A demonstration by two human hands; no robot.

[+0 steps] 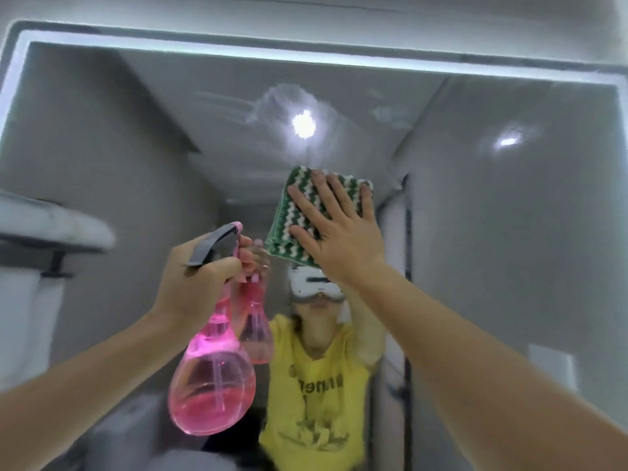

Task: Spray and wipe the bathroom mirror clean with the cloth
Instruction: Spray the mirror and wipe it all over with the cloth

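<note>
Pressing flat with the right hand (334,232), fingers spread wide, on the green and white cloth (306,212), which sits against the mirror (136,147) near its middle. Gripping the neck of the pink spray bottle (212,379) in the left hand (198,280), fist closed, just left of the cloth and lower. Showing wet smears (282,103) on the glass above the cloth, by a bright light spot (303,124).
</note>
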